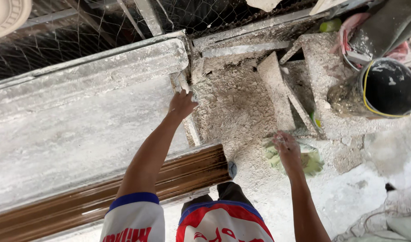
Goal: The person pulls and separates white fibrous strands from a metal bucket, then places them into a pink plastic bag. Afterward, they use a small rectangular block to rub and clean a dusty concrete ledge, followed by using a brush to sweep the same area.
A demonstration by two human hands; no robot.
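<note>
- My left hand (182, 104) reaches far out to the end of the white slab (80, 130); its fingers are curled at the slab's right edge, and I cannot tell whether they pinch anything there.
- The white slab is a long plaster-crusted piece lying on the worktop (17, 197). Its long axis runs from near left to far right, rising a little toward the right, and its right end points at the crusted heap.
- A raised moulded edge (102, 67) runs along the slab's far side, following the same axis.
- On the slab's near side lies a brown ribbed mould (125, 188), parallel to the slab, with its right end near my knee.
- My right hand (288, 150) is lower and to the right, well apart from the left hand. Its fingers are closed on something small and thin that I cannot make out.
- Just under the right hand lies a yellow-green glove (311, 161) on the floor.
- The crusted heap (232, 103) of dried plaster lies between my hands, with flat grey strips (275, 89) leaning across it.
- To the far right stands a black bucket (389, 87) with a yellow line around its rim.
- Wire netting (57, 31) hangs beyond the slab on the far side.
</note>
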